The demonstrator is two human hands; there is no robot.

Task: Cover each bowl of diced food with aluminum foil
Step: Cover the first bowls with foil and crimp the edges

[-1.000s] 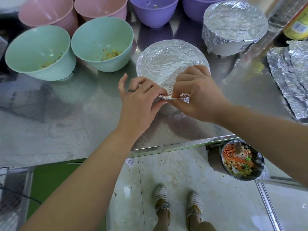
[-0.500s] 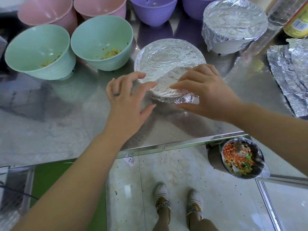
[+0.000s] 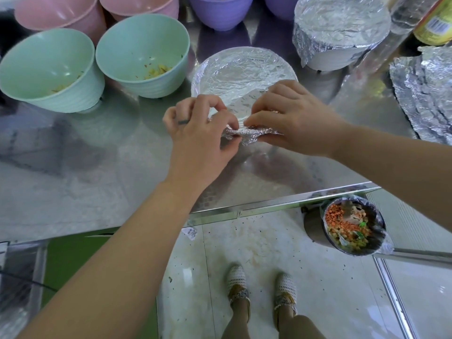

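On steel counter (image 3: 73, 179), foil-covered bowl (image 3: 242, 69)

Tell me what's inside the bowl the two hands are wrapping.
Nothing inside shows: foil covers the whole top. The left hand and right hand pinch its crumpled near edge. Any food beneath is hidden.

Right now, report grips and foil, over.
Left grip and right grip pinch near edge of crinkled round silver foil cover. Mint-green plastic bowl left of it uncovered. Nothing in the way.
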